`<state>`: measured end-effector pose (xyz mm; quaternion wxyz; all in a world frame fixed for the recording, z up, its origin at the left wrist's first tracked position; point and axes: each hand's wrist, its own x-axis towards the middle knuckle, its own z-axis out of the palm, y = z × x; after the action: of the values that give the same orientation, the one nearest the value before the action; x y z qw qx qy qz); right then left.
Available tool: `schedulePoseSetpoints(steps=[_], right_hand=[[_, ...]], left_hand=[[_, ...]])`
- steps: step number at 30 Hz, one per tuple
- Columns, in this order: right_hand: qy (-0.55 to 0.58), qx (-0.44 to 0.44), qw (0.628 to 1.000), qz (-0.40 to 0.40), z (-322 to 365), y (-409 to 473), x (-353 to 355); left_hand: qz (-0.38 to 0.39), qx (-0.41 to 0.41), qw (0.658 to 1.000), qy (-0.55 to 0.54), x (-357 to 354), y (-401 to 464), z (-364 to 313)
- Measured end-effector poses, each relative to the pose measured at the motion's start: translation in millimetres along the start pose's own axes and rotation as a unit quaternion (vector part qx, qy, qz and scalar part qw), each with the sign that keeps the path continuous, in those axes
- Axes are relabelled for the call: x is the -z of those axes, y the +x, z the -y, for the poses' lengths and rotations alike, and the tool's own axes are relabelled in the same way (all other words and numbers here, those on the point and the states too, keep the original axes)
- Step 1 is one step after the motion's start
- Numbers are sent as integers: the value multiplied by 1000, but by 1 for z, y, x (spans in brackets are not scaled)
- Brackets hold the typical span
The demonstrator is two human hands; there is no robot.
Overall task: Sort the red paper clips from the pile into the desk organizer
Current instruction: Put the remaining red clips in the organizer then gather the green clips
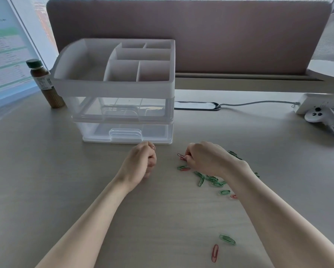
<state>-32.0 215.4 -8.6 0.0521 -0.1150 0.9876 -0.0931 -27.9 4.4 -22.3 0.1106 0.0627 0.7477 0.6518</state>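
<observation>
Toward the far left of the desk (46, 171) a white desk organizer (114, 82) is seen, its top compartments apparently bare, so sorting is judged barely begun. Right of centre the pile (210, 177) of mostly green clips is spread, with red ones still scattered toward the near edge (215, 252). A red paper clip (181, 156) is pinched by the curled right hand (206, 158); another clip (153, 147) is held in the closed left hand (141, 161).

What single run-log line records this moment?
left hand: holds red clip | right hand: pinching red clip at pile | organizer: compartments look empty
</observation>
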Motion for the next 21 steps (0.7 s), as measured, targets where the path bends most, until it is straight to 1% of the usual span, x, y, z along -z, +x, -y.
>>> schedulePoseSetpoints(steps=[1,2,4,6,8,12,15,17,19,21], right_hand=[[-2,0,1000,2,0,0,0],[-1,-1,1000,3,0,0,0],[13,-10,1000,-3,1,-3,2],[38,-23,999,-10,0,-7,3],[79,-32,996,-15,-2,-10,4],[206,-29,977,-38,-3,-15,6],[268,-17,960,-78,0,-22,13],[286,-6,953,-98,1,-25,18],[296,-4,949,-107,1,-28,23],[297,-11,948,-112,-1,-30,25]], left_hand=[[14,28,993,-113,-1,0,-2],[25,52,978,-200,-2,0,-3],[45,84,941,-324,-4,0,-4],[53,99,907,-406,-6,1,-5],[43,104,896,-429,-8,2,-4],[32,120,894,-429,-16,2,-1],[26,143,873,-465,-25,2,-3],[17,156,862,-482,-31,1,-3],[12,172,839,-516,-36,0,-3],[0,193,800,-568,-38,-1,-2]])
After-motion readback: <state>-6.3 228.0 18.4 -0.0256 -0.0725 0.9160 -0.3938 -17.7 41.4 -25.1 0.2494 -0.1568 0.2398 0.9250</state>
